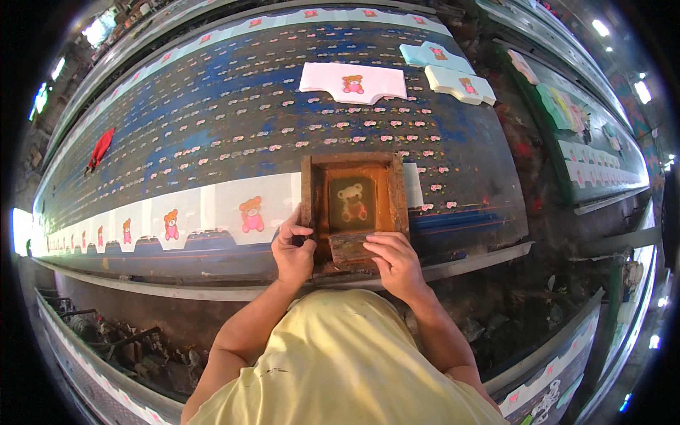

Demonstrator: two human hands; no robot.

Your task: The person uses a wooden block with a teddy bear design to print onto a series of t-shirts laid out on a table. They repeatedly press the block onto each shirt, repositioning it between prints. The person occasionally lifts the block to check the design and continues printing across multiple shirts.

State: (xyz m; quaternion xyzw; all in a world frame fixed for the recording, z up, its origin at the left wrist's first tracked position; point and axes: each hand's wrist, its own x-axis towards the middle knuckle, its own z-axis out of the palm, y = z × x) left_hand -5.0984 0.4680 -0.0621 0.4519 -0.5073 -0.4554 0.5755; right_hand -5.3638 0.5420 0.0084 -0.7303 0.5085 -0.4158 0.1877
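Note:
A wooden screen printing frame (401, 188) lies over the near row of white fabric pieces (220, 205) on the long table, a bear outline visible in its amber mesh. My left hand (294, 251) has curled fingers gripping the frame's left edge. My right hand (397, 261) holds a wooden squeegee (343, 249) inside the near end of the frame, fingers on its top. The fabric pieces to the left carry pink and orange bear prints.
The dark table (230, 113) bears rows of small printed shapes, white (322, 78) and light blue garment pieces (418, 55), and a red cloth (103, 145). A second table (575, 188) with pastel pieces stands at right. Metal rails (474, 268) and another table edge are near my body.

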